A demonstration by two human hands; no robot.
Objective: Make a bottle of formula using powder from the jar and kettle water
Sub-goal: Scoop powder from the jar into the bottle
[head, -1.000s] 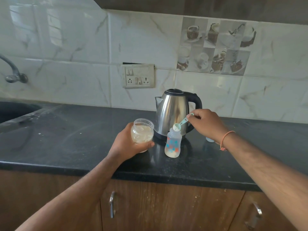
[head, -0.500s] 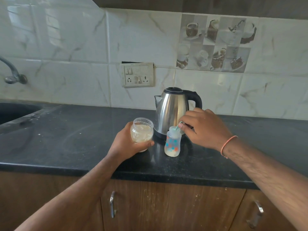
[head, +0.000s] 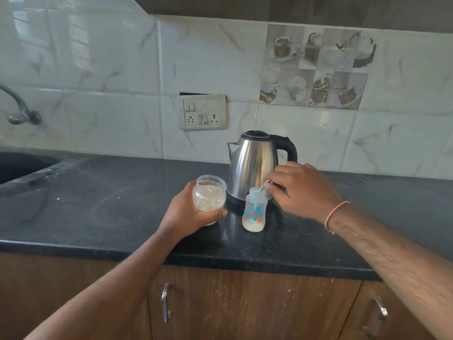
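A small clear baby bottle (head: 255, 213) with blue and orange dots stands open on the black counter (head: 105, 207), a layer of pale powder at its bottom. My right hand (head: 302, 192) pinches a small teal scoop (head: 259, 190) tipped over the bottle's mouth. To the left, my left hand (head: 188, 213) grips an open clear jar (head: 209, 196) of off-white powder, held upright on the counter. A steel kettle (head: 253, 165) with a black lid and handle stands just behind the bottle.
A dark sink (head: 19, 165) and a wall tap (head: 18, 107) are at the far left. A switch and socket plate (head: 203, 112) sits on the tiled wall behind the kettle. Wooden cabinet doors with metal handles (head: 165, 303) lie below the counter edge.
My right hand has turned over and dropped lower, tipping the scoop into the bottle's mouth. The left hand and the jar have stayed put.
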